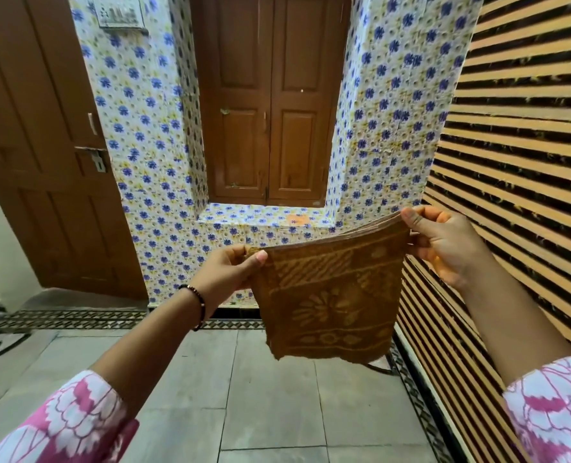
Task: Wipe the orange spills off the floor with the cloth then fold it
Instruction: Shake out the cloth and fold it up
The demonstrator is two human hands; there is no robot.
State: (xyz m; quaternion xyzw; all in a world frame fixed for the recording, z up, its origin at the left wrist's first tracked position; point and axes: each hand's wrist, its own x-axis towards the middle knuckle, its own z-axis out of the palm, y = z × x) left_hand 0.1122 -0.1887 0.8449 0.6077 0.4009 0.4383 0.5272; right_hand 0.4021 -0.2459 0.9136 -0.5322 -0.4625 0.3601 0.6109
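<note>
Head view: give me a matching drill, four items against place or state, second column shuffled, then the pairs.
Items:
1. cloth
2. left hand
3. right hand
4. floor

Place or state:
A. grey tiles, no orange spill in sight
B. pinching the cloth's higher top corner, by the striped wall
C. hanging in the air, held by two corners
D. beaded bracelet on its wrist, pinching the lower top corner

Pairs: 1-C, 2-D, 3-B, 4-A
</note>
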